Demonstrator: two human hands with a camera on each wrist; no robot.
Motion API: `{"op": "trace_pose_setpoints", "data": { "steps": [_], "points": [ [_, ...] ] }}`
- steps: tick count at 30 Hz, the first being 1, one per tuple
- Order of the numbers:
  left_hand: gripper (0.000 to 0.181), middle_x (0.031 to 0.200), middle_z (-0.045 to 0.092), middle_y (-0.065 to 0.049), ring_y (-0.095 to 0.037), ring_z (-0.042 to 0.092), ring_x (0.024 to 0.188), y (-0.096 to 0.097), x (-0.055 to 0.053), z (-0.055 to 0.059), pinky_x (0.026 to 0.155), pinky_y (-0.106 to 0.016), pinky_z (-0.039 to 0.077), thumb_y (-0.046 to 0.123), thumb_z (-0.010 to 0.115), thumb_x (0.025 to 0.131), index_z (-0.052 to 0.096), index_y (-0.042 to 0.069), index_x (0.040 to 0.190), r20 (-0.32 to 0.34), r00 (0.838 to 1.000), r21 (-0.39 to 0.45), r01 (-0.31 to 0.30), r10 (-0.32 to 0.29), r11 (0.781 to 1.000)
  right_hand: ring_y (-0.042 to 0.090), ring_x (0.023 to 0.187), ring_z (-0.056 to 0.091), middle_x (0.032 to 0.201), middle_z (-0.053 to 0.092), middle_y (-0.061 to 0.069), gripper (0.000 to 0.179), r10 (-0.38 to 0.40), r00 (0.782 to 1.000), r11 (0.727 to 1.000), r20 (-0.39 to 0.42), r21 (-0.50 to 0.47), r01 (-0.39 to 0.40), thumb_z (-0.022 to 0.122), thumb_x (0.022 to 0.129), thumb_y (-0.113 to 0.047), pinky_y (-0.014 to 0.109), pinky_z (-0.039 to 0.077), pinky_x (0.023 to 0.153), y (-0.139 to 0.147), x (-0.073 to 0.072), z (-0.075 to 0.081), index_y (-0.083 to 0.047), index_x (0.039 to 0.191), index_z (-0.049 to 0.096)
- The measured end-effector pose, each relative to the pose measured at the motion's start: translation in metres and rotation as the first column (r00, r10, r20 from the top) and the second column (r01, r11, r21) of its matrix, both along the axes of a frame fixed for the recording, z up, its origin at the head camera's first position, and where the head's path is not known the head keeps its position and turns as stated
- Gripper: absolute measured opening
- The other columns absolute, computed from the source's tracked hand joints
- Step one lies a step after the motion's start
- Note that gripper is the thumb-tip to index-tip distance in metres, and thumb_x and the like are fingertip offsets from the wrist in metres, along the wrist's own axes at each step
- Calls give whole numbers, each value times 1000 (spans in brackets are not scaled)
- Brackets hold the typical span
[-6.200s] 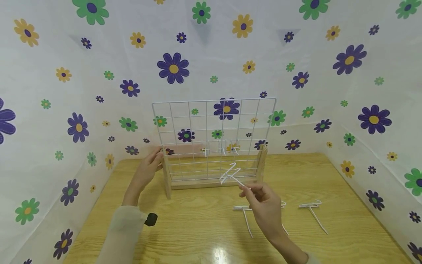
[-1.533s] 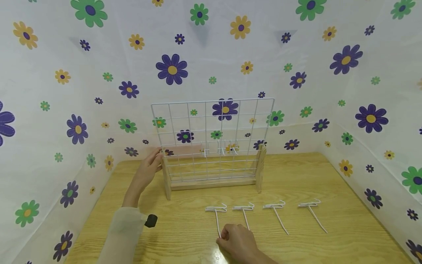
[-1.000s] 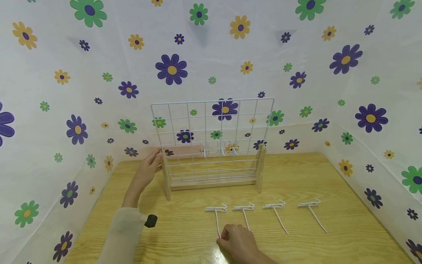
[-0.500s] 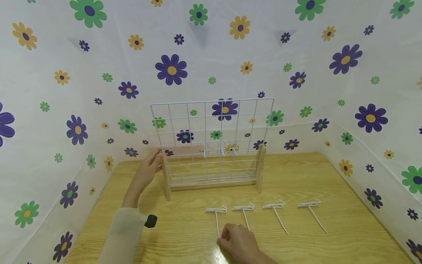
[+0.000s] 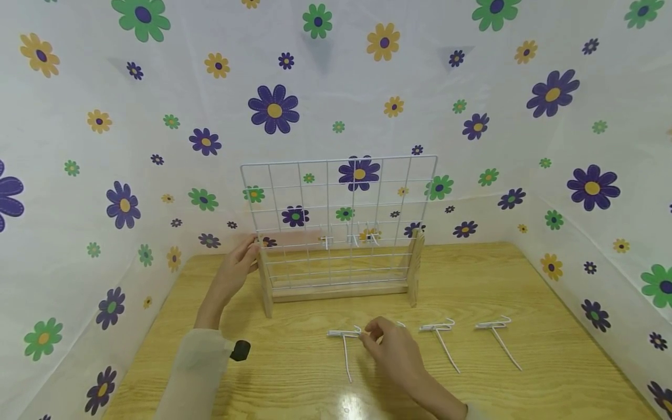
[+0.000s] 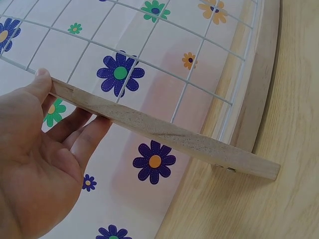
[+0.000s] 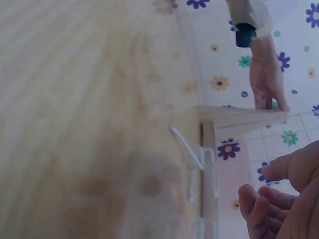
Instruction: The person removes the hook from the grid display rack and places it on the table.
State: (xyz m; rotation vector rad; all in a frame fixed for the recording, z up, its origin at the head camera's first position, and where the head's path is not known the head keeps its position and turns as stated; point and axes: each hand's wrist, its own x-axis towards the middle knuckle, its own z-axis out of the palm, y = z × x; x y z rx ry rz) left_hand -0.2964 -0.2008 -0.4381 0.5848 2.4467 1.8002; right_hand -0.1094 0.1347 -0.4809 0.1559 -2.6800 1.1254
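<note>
My left hand [image 5: 234,268] grips the left wooden post [image 6: 164,132] of a stand that bears a white wire grid panel [image 5: 341,160], thumb on one side and fingers on the other. On the table, my right hand [image 5: 396,350] is beside a white wire display hook [image 5: 346,357], thumb and forefinger close to its looped end. In the right wrist view this hand's thumb and fingers [image 7: 259,214] are apart, with nothing visible between them. Another hook is mostly hidden behind the hand. Two more hooks, one [image 5: 445,347] and another [image 5: 505,346], lie further right.
Several white hooks [image 5: 374,238] hang on the lower middle of the grid. The stand's wooden base bar [image 5: 338,293] rests on the wooden table [image 5: 294,361]. Flower-printed sheeting [image 5: 336,87] encloses the back and both sides.
A hook that my right hand held in the air earlier now lies in the row. The right hand has left the leftmost hook's stem end and moved forward beside its looped end. My left hand stays put.
</note>
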Motion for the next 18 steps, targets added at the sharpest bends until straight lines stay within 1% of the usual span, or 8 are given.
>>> {"op": "trace_pose_setpoints", "data": {
  "steps": [3,6,9,14,18],
  "points": [
    [63,168,22,-18,-45,40,144,0,1,0,112,-45,45,41,40,113,25,10,165,0,1000,3,0,0,1000,0,52,52,80,70,0,13,-54,997,998,-48,-26,52,76,94,-12,17,41,37,5,-9,11,-1,98,73],
    [62,168,23,-20,-46,40,144,0,0,0,112,-46,45,39,40,113,25,8,165,-6,1000,-1,0,0,1000,3,52,52,82,71,3,13,-91,990,994,-103,-62,85,75,95,-11,17,39,36,10,-20,22,1,100,72],
    [62,168,22,-19,-46,40,144,0,0,0,112,-46,45,39,40,113,24,8,165,0,1000,1,1,-1,1000,5,54,55,84,72,5,13,-125,981,986,-151,-128,106,73,96,-9,18,39,37,15,-30,32,2,103,73],
    [64,169,20,-18,-45,39,145,-1,0,-1,112,-45,45,41,41,113,24,8,165,8,1000,7,2,-2,1000,11,58,61,88,72,9,16,-156,956,966,-248,-239,96,72,97,-7,20,45,41,20,-48,50,5,108,71],
    [63,168,23,-19,-45,40,144,-1,-3,-2,112,-46,44,40,41,113,26,6,164,-3,1000,8,-2,2,1000,15,62,64,92,73,11,19,-179,929,959,-324,-269,91,73,96,-6,19,48,44,23,-61,61,6,110,70]
  ]
}}
